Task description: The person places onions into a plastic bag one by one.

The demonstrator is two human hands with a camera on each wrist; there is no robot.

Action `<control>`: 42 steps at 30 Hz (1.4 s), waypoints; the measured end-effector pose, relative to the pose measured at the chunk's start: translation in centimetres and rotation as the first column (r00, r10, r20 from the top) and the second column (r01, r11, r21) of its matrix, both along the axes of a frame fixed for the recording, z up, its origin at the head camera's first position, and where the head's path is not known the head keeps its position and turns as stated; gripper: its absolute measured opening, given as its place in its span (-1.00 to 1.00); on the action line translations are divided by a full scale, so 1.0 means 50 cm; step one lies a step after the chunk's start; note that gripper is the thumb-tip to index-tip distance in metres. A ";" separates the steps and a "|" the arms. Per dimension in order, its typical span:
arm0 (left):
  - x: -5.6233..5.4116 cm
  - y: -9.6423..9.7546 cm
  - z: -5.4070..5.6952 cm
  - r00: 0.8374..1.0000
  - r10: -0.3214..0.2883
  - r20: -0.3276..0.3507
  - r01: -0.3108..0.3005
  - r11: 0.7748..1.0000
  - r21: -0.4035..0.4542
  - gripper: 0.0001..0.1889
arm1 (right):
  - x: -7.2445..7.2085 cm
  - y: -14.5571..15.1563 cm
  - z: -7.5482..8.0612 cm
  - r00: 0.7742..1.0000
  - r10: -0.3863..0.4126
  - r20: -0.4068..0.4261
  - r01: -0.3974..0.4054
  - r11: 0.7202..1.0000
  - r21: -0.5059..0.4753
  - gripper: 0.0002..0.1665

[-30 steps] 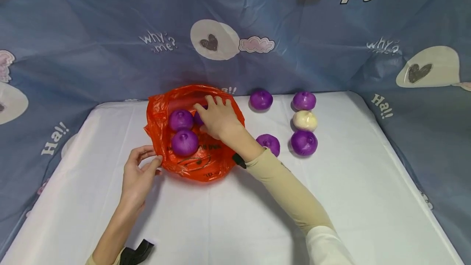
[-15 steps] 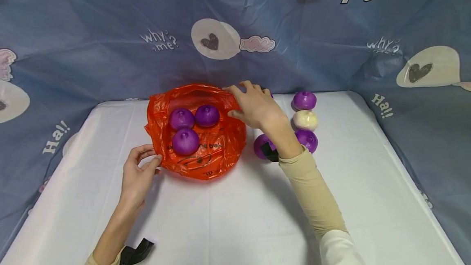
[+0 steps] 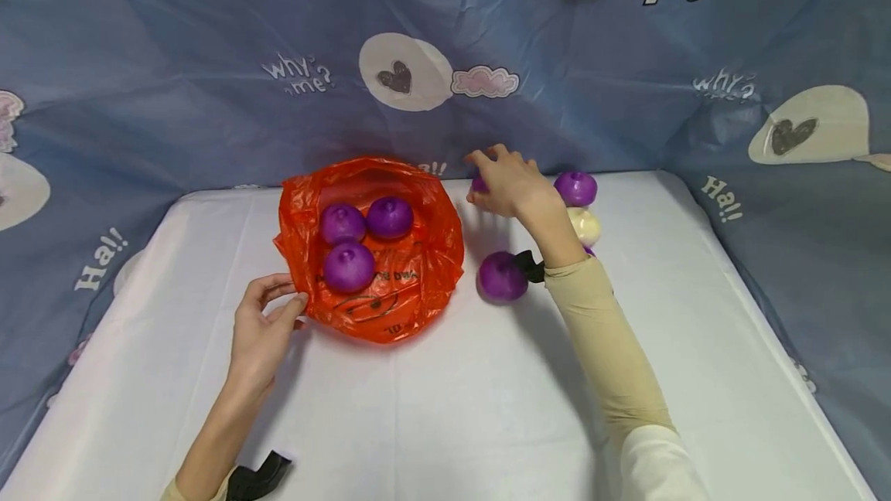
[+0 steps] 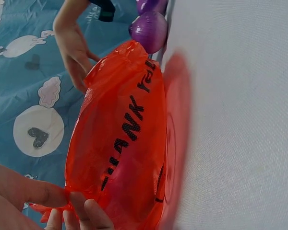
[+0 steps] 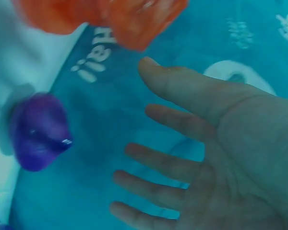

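My left hand [image 3: 263,327] pinches the near left edge of a red plastic bag [image 3: 437,257] between thumb and fingers. The mouth of the bag gapes upward, and inside lie three purple onions [image 3: 349,267]. In the left wrist view, black lettering runs along the bag's side [image 4: 129,124]. My right hand [image 3: 515,185] hovers at the back edge of the table, over another purple onion that it partly hides [image 3: 479,184]. In the right wrist view its fingers are spread, with nothing between them, and that onion [image 5: 41,132] is apart from them.
A purple onion [image 3: 501,278] sits right of the bag, by my right wrist. Further right, a purple onion [image 3: 575,188] and a whitish onion [image 3: 585,226] stand in line with another, mostly hidden. Behind the white table [image 3: 445,424] hangs a blue printed cloth [image 3: 592,99].
My right hand has left an onion inside the bag, then moved out and right to the onion at the back. The left hand stays at the bag's edge.
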State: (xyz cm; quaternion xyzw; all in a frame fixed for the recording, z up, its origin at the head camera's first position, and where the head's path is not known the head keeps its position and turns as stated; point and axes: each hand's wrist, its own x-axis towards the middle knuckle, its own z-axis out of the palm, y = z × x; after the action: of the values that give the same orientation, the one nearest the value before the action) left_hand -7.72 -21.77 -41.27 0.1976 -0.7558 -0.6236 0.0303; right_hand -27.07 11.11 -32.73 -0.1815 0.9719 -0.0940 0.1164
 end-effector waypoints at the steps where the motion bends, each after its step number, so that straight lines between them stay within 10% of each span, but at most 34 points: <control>1: 0.001 0.000 0.000 1.000 -0.002 0.001 0.002 1.000 0.000 -0.66 | -0.008 0.003 -0.005 1.000 0.000 0.002 0.000 1.000 0.002 -0.22; 19: 0.007 0.002 0.000 1.000 -0.001 0.004 0.001 1.000 -0.023 -0.64 | -0.086 0.025 -0.106 0.999 -0.014 0.034 0.015 1.000 -0.015 -0.24; 42: 0.000 0.003 0.007 1.000 0.001 -0.002 -0.001 0.999 -0.033 -0.67 | -0.094 0.032 -0.122 1.000 -0.029 0.011 0.029 1.000 -0.005 -0.30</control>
State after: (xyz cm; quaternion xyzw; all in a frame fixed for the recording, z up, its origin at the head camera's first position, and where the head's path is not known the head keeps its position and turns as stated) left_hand -7.71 -21.64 -40.93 0.1968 -0.7659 -0.6112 0.0346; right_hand -31.77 12.71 -38.82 -0.1673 0.9736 -0.0989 0.1199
